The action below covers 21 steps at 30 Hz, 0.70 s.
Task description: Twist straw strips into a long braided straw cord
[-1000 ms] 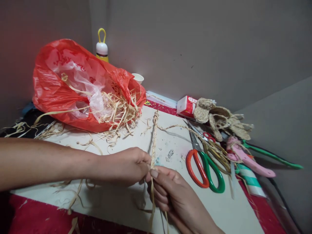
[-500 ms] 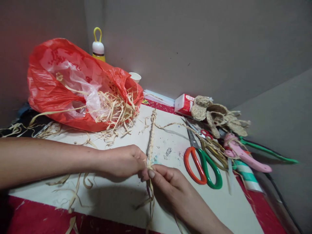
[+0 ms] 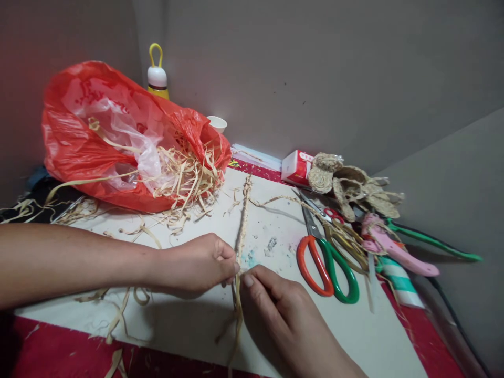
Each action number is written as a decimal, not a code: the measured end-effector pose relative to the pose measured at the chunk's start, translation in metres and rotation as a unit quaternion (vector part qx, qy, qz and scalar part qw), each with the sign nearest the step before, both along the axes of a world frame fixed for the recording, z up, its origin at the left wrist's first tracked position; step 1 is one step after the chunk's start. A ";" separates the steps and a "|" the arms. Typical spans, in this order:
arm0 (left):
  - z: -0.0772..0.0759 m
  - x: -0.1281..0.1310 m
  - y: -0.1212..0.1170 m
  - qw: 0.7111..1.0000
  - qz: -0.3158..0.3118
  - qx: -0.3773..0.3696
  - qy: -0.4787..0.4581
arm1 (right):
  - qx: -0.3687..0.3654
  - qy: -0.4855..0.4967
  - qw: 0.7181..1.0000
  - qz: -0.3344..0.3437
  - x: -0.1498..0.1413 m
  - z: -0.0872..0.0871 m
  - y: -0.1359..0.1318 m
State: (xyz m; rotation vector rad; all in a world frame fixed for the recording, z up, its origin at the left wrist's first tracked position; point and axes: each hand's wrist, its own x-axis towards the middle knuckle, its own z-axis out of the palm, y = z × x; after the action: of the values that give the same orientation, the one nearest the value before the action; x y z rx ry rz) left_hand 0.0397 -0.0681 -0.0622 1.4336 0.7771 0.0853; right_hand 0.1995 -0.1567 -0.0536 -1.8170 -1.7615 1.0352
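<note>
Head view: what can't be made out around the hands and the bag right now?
All in the head view:
- Braid: the stretch at the left hand, covered by its fingers.
- Right hand: whether it grips a strand, hidden by its curled fingers.
- Loose strands: blurred, lower ends lost toward the bottom edge.
- Bottle: lower part, behind the red bag.
- Red bag's lettering: too blurred to read.
</note>
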 end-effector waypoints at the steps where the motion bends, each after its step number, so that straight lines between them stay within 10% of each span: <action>1: 0.000 0.000 -0.001 1.000 0.003 -0.005 -0.002 | -0.001 0.019 1.000 -0.007 -0.002 0.003 0.000; 7: 0.000 -0.001 -0.005 0.996 0.020 -0.058 -0.058 | -0.022 0.098 0.994 -0.052 -0.019 0.007 -0.009; 21: -0.002 -0.005 -0.008 0.983 0.015 -0.129 -0.127 | 0.141 -0.139 0.980 -0.004 -0.025 -0.013 -0.017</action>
State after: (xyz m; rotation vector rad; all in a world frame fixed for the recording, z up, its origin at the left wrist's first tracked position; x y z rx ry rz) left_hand 0.0346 -0.0765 -0.0643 1.1377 0.5764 0.1806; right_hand 0.1747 -0.1741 -0.0664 -1.8506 -1.9414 0.5121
